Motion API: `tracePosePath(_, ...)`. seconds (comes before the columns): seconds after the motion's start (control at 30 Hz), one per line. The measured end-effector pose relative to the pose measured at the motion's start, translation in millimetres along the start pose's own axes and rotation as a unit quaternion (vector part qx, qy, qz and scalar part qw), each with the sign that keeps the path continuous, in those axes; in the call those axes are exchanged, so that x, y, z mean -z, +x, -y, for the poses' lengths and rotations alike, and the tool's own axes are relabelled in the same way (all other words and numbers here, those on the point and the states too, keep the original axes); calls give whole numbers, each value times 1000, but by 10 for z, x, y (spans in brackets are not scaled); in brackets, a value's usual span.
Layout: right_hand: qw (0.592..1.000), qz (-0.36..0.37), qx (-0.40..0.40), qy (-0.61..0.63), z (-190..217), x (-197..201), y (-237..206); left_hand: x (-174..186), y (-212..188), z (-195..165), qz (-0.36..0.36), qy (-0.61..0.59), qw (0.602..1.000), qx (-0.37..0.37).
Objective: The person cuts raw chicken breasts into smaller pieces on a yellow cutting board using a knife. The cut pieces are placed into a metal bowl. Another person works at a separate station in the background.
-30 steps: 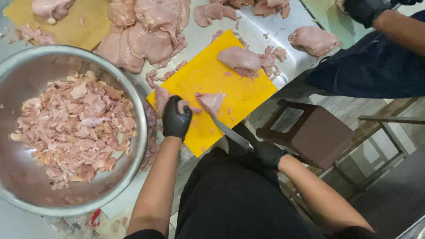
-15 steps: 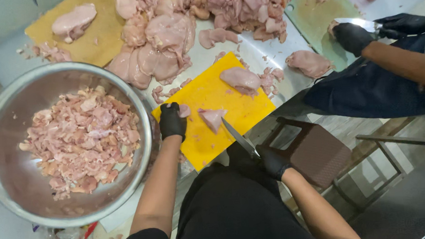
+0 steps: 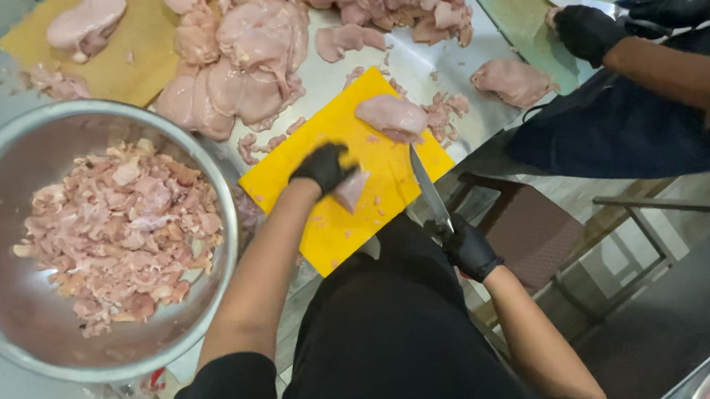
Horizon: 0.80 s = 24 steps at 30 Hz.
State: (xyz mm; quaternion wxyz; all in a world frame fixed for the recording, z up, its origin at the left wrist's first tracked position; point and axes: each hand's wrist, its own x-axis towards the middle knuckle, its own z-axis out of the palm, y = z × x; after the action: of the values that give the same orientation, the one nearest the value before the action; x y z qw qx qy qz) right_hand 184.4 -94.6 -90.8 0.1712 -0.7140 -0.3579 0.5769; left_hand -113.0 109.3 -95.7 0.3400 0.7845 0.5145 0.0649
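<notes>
Fingers of the gloved left hand (image 3: 323, 165) curled down onto a small piece of raw chicken (image 3: 350, 190) lying on the yellow cutting board (image 3: 334, 225) atop the steel worktop (image 3: 433, 66). Fingers of the gloved right hand (image 3: 468, 248) closed around the handle of a knife (image 3: 429, 189), blade angled over the board's right edge, just beside the piece. Left of the board, a steel bowl (image 3: 207, 163) of chopped chicken.

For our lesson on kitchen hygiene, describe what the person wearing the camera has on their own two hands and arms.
The left hand and the right hand each wear a snug black disposable glove that ends at the wrist. Both forearms are bare from the wrist to above the elbow. Short black sleeves of a black top start at the upper arms. No watch, bracelet or markings show on either arm.
</notes>
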Motion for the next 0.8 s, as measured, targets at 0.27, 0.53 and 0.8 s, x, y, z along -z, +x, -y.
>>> tracePosePath(0.27, 990, 3, -12, -142, 83, -27, -18, -127, -409, -314, 212, 115, 969, 61)
tracePosePath(0.53, 993, 3, 13, -120, 121, -103, -11, -615, -566, -169, 29, -230, 963, 138)
tracePosePath(0.8, 997, -2, 70, -16, -12, -462, 110, -353, -325, 494, -265, -120, 955, 62)
